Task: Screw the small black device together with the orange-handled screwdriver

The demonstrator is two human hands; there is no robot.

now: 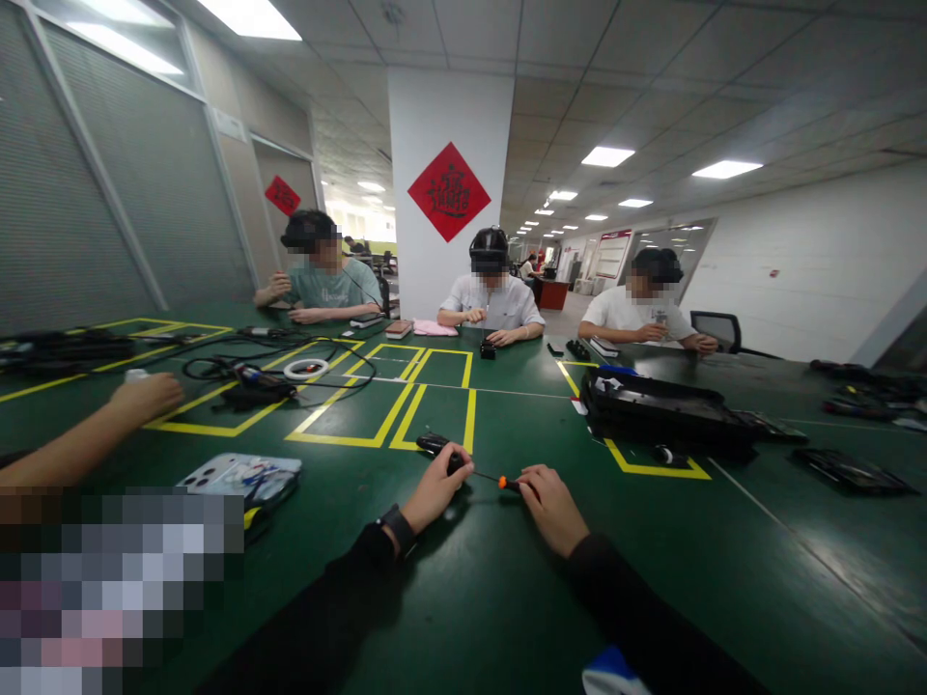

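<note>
Head camera has the right hand (554, 510) closed round an orange-and-black screwdriver (509, 483), its thin shaft pointing across to the left hand (436, 490), which curls about a small black part (455, 463) over the green table (492, 608). Just beyond that hand shows a black piece (433, 442), whether joined I can't tell. Across from me, a red diamond sign (450, 192) bears dark characters, and the teal shirt's (337, 289) pale lettering is too small to read
</note>
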